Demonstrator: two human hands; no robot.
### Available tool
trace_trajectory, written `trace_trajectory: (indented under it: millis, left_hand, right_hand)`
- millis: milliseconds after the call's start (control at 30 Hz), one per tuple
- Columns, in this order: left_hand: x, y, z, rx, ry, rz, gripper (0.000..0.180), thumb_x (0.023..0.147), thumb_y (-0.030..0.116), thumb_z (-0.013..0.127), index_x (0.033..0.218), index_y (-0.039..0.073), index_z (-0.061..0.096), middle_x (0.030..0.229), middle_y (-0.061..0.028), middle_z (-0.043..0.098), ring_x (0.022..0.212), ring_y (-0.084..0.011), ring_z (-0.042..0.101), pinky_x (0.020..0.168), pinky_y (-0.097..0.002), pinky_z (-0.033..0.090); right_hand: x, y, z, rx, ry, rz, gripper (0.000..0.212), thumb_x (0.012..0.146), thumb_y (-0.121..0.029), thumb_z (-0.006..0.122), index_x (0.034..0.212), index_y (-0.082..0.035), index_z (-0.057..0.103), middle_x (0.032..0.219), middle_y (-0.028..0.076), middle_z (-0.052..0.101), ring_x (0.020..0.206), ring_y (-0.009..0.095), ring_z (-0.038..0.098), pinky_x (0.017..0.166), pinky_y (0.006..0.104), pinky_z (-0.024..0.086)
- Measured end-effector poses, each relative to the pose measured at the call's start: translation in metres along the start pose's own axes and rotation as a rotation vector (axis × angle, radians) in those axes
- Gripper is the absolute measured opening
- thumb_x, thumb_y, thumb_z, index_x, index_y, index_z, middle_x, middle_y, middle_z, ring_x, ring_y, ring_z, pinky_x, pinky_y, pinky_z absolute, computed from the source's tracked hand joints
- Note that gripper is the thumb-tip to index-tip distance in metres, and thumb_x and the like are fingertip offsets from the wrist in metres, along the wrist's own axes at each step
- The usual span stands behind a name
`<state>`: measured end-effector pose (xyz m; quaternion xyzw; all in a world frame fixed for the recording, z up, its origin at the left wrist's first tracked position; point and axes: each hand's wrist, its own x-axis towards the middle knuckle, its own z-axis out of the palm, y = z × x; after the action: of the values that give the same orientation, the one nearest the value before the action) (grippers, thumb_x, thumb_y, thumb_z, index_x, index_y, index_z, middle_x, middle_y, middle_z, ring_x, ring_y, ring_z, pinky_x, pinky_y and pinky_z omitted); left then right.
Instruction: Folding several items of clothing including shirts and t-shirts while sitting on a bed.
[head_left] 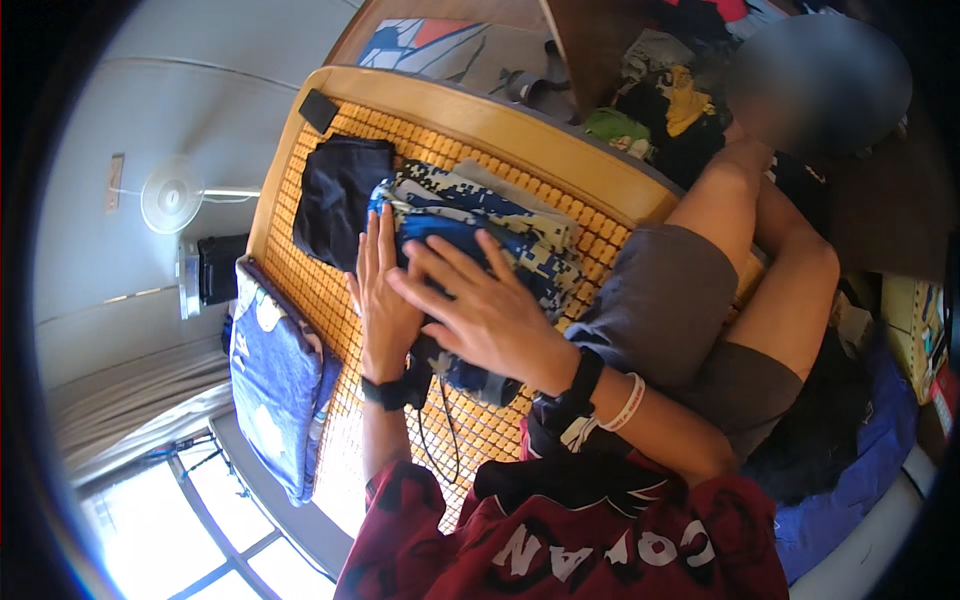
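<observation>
A camouflage-patterned garment (540, 256) in blue, cream and black lies partly folded on a bed mat of small tan tiles (600, 232). My left hand (388, 300) is open, its stretched fingers laid along the garment's left edge. To its right, my right hand (490, 305) hovers or rests over the garment's near part with fingers spread; contact cannot be made out. Neither hand holds anything. Just left of the camouflage cloth lies a folded black garment (343, 200). Dark bands circle both my wrists, and a pale bracelet (627, 403) sits on my right forearm.
A blue folded blanket (280, 370) lies at the bed's left edge. The wooden bed frame (450, 105) bounds the far side, with a small black object (319, 111) there. Legs in grey shorts (660, 300) extend right. Piled clothes (685, 100) lie beyond. A white fan (172, 198) stands left.
</observation>
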<state>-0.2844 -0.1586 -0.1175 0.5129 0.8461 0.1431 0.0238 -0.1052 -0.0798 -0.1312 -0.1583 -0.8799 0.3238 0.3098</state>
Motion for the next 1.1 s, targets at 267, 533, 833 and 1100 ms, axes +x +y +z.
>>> trace_trajectory:
  millis: [267, 533, 833, 1100]
  left_hand:
    - [0.004, -0.015, -0.008, -0.085, 0.077, -0.094, 0.084, 0.099, 0.057, 0.070, 0.163, 0.008, 0.046, 0.156, -0.0224, 0.057, 0.142, -0.0410, 0.056, 0.118, -0.0539, 0.042]
    - [-0.018, 0.036, -0.027, 0.083, 0.183, -0.091, 0.072, 0.102, 0.046, 0.067, 0.164, 0.015, 0.048, 0.169, -0.0169, 0.043, 0.158, -0.0378, 0.035, 0.129, -0.0645, 0.010]
    - [-0.015, -0.011, 0.008, -0.005, 0.201, 0.062, 0.062, 0.108, 0.035, 0.060, 0.160, 0.002, 0.049, 0.161, -0.0215, 0.053, 0.149, -0.0414, 0.048, 0.123, -0.0522, 0.035]
    - [-0.011, 0.003, -0.035, -0.020, -0.105, -0.028, 0.062, 0.118, 0.039, 0.040, 0.169, 0.004, 0.033, 0.175, -0.0209, 0.032, 0.161, -0.0384, 0.031, 0.131, -0.0476, 0.023]
  right_hand:
    - [-0.010, 0.007, -0.010, -0.229, -0.158, 0.147, 0.082, 0.099, -0.058, 0.065, 0.166, -0.016, 0.043, 0.175, 0.006, 0.037, 0.161, 0.033, 0.031, 0.122, 0.0771, 0.017]
    - [0.012, -0.022, -0.031, -0.258, -0.070, 0.177, 0.082, 0.101, -0.053, 0.063, 0.168, -0.012, 0.038, 0.176, 0.015, 0.032, 0.161, 0.038, 0.030, 0.120, 0.0776, 0.020]
    - [-0.007, 0.014, 0.006, -0.098, 0.012, 0.151, 0.075, 0.102, -0.046, 0.064, 0.163, -0.009, 0.044, 0.174, 0.015, 0.035, 0.162, 0.034, 0.028, 0.129, 0.0644, 0.019]
    - [-0.071, 0.075, -0.065, 0.375, 0.172, 0.253, 0.062, 0.108, -0.035, 0.064, 0.156, 0.002, 0.049, 0.156, 0.029, 0.053, 0.148, 0.041, 0.050, 0.123, 0.0474, 0.039]
